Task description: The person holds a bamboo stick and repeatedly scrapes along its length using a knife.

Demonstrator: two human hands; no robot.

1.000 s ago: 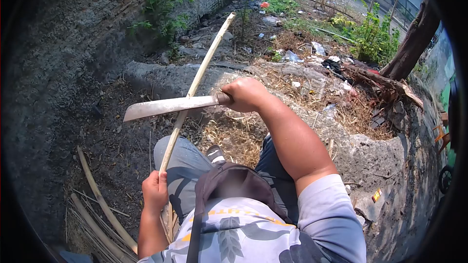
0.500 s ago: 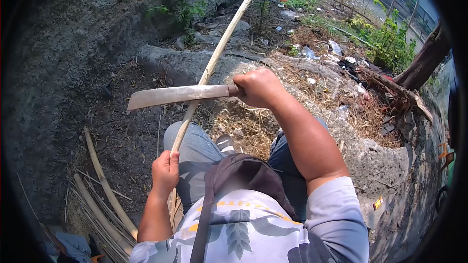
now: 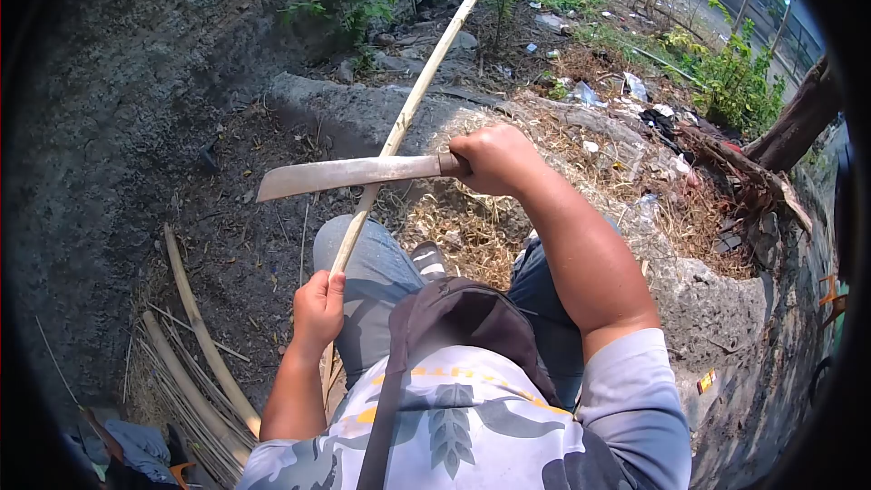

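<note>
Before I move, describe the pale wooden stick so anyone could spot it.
Start from the rough grey wall at upper left, then go to the person's left grip, left of centre. The pale wooden stick slants up and right from it. Unlike the curved tan poles lying at lower left, it is straight, held up and crossed by a brown-handled metal machete.

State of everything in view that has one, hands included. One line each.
pale pole: held aslant, far end free
machete: unsheathed, crossing the pale pole; contact unclear
right hand: closed around the machete's handle
left hand: closed around the pale pole's near part
dark bag: worn at the person's front; open or shut unclear
curved poles: lying down, unheld
tree trunk: leaning
</note>
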